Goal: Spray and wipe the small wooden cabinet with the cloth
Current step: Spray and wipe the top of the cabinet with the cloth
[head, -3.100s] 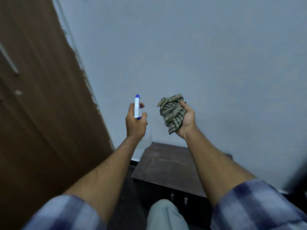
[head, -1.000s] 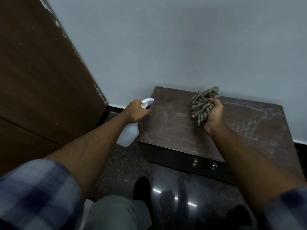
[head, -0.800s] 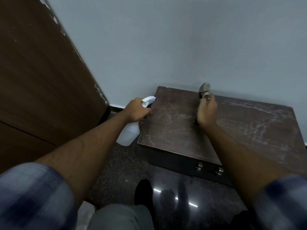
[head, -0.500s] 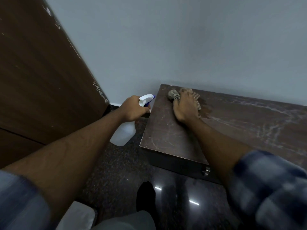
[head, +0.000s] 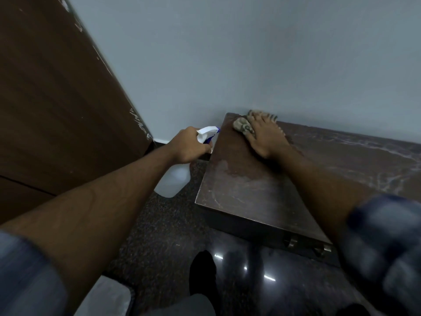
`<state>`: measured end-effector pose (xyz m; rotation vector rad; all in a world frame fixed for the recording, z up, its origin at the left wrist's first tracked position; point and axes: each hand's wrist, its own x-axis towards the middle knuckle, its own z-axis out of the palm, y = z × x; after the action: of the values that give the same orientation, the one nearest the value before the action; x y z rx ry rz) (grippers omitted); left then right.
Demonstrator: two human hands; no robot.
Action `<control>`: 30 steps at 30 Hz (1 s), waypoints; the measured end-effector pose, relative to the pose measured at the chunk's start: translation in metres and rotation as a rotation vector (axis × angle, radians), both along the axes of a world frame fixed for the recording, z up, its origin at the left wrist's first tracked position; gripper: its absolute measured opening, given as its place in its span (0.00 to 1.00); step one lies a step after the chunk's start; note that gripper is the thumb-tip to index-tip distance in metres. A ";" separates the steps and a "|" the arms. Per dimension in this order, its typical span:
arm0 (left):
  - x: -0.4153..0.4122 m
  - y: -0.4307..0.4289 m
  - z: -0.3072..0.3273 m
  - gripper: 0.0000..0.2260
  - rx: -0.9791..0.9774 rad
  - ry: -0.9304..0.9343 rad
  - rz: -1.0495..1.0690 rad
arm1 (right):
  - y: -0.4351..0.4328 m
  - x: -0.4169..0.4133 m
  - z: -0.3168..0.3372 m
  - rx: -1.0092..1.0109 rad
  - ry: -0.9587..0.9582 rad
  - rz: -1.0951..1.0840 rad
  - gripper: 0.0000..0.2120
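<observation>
The left sleeve (head: 25, 277) and right sleeve (head: 382, 242) are blue checked cloth, ending above bare forearms. Pale grey trousers (head: 104, 297) and a black sock or shoe (head: 202, 267) show below.

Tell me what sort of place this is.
Probably a room corner indoors, home or office, I cannot tell which: a plain painted wall, a brown wooden door or panel at left, a dark polished floor and the low wooden cabinet against the wall.
</observation>
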<state>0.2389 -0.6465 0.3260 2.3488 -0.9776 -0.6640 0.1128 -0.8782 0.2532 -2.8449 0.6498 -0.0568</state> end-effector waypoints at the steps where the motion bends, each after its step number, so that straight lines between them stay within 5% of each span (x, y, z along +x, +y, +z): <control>1: 0.000 -0.001 0.001 0.09 -0.002 0.007 0.006 | 0.002 0.014 0.003 0.019 0.016 -0.033 0.35; 3: 0.001 -0.002 0.003 0.12 0.005 0.015 0.016 | 0.023 0.030 0.007 0.062 0.006 0.015 0.36; 8: 0.005 -0.005 0.003 0.07 0.015 -0.002 0.026 | 0.059 -0.017 0.006 0.090 -0.021 0.532 0.30; 14: 0.006 -0.006 0.004 0.08 0.005 0.016 0.017 | 0.015 0.064 0.009 0.075 0.050 0.198 0.31; 20: -0.003 -0.009 0.012 0.05 -0.024 0.040 0.044 | 0.075 -0.011 0.000 0.148 -0.050 0.483 0.30; 26: -0.029 0.005 0.013 0.08 0.032 0.059 -0.034 | 0.052 -0.128 -0.010 0.147 -0.145 -0.047 0.27; 30: -0.047 0.026 0.015 0.04 0.045 0.110 -0.041 | 0.027 -0.136 -0.015 0.115 -0.152 -0.291 0.28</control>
<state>0.1918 -0.6206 0.3413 2.3098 -0.9733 -0.8299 -0.0237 -0.8513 0.2384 -2.5846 0.9925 -0.2701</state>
